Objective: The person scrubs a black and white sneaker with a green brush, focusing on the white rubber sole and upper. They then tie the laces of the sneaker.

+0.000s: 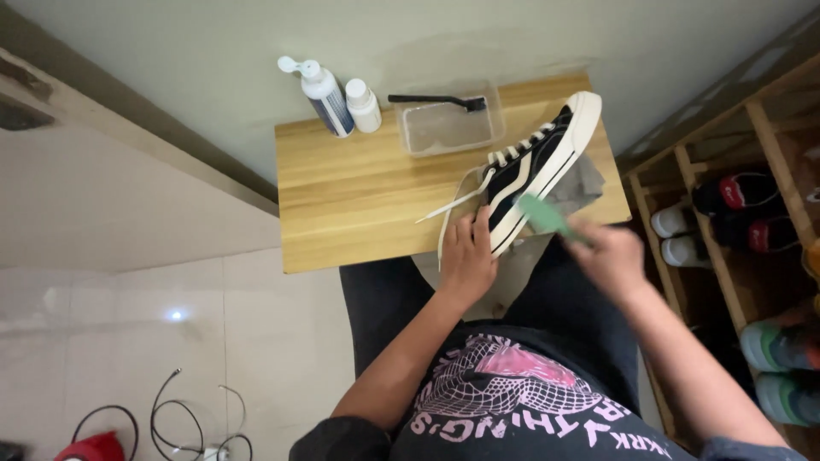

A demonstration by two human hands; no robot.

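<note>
A small wooden desk (pixel 359 196) stood against a pale wall, with a wooden shoe rack (pixel 735 171) holding several pairs to its right and cables (pixel 184 418) lying on the tiled floor to its left. On the desk's right half lay a black sneaker (pixel 538 166) with white sole and white laces, tipped on its side over a grey cloth (pixel 585 183); its long axis ran diagonally, toe pointing up and away toward the desk's far right corner, heel toward the seated person at the near edge. The left hand (pixel 465 252) gripped the heel end of the sneaker, fingers pressed on the canvas. The right hand (pixel 611 256), blurred, was closed around a green brush (pixel 547 215) whose head met the white sole near the heel. Behind the sneaker sat a clear plastic tub (pixel 448 128) with a black brush (pixel 436 102) laid across its rim, and beside it a pump bottle (pixel 323 96) and a small white bottle (pixel 363 105).
</note>
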